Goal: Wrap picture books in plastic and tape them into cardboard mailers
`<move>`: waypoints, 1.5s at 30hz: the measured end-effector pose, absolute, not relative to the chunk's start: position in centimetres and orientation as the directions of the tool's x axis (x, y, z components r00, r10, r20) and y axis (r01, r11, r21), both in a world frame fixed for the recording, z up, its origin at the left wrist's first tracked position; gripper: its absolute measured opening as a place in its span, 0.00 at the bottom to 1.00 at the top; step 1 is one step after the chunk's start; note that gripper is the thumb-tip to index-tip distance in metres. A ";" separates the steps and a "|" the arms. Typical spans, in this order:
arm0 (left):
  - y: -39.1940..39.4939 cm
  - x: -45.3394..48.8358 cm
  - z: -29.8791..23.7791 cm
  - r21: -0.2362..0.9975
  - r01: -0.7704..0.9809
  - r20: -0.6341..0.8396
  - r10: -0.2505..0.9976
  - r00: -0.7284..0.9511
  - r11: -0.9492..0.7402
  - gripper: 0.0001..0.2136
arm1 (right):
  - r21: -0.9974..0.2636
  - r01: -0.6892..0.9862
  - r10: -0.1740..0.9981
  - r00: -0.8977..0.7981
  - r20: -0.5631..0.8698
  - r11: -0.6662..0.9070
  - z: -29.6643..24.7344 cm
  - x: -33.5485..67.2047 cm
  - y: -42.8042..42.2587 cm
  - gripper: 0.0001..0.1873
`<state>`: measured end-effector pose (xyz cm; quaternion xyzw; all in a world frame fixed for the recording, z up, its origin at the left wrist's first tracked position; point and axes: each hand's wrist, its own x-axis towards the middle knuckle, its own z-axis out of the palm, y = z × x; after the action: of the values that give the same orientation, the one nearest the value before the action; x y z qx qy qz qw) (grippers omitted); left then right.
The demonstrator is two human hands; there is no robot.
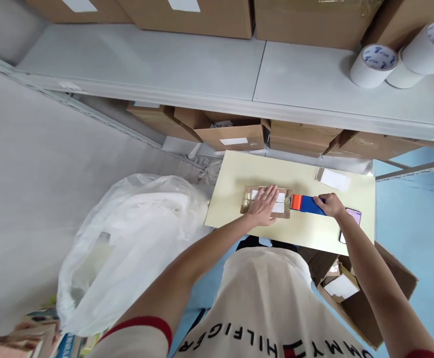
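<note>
My left hand point(265, 205) lies flat with outstretched fingers on a small brown cardboard box point(246, 204). The box has shiny tape at its ends and a white label point(277, 207) on top, partly hidden under the hand. My right hand point(331, 205) is closed around the blue handle of a flat blue-and-orange tool point(310, 204). Its orange end points left and meets or nearly touches the box's right edge; what kind of tool it is I cannot make out. Both hands are over a pale yellow table point(232, 171).
A phone point(352, 219) and a white-labelled packet point(333, 179) lie on the table. An open carton point(384, 278) with packages stands at lower right, a large white plastic bag point(135, 248) at left. Shelves point(202, 62) behind hold cartons and tape rolls point(374, 67).
</note>
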<state>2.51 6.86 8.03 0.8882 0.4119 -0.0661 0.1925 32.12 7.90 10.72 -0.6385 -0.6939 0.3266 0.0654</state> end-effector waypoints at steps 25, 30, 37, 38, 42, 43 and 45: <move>6.2 9.1 8.7 0.313 0.641 -0.158 0.627 0.762 -0.701 0.27 | 0.053 0.993 0.881 0.115 -0.458 -0.102 13.4 26.3 5.0 0.25; 5.6 7.7 8.9 0.448 0.678 -0.114 0.715 0.690 -0.583 0.46 | 0.027 0.960 0.914 0.273 -0.299 -0.278 10.3 30.3 1.3 0.23; 3.7 -3.4 6.1 0.583 0.812 -0.131 0.983 0.125 -0.025 0.47 | -0.037 0.924 0.866 0.341 -0.366 -0.380 4.7 30.1 -3.4 0.20; 3.5 -4.6 5.5 0.642 0.765 -0.184 0.979 0.089 0.051 0.48 | -0.043 0.923 0.859 0.337 -0.385 -0.382 4.5 29.9 -3.8 0.20; 3.0 -6.7 3.3 0.834 0.518 -0.288 0.951 0.117 0.188 0.39 | -0.051 0.915 0.884 0.370 -0.286 -0.400 5.2 28.6 -4.4 0.21; 3.0 -6.6 2.9 0.869 0.453 -0.287 0.948 0.136 0.198 0.37 | -0.082 0.922 0.908 0.351 -0.227 -0.377 5.5 28.0 -4.2 0.22; 3.2 -6.3 2.7 0.917 0.330 -0.290 0.943 0.164 0.225 0.35 | -0.223 0.935 0.955 0.240 -0.176 -0.276 5.8 26.2 -3.2 0.31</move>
<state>-6.30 3.19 2.66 0.5509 0.5775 0.2903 0.5280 26.17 -3.17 5.81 -0.7865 -0.6007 0.1390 0.0353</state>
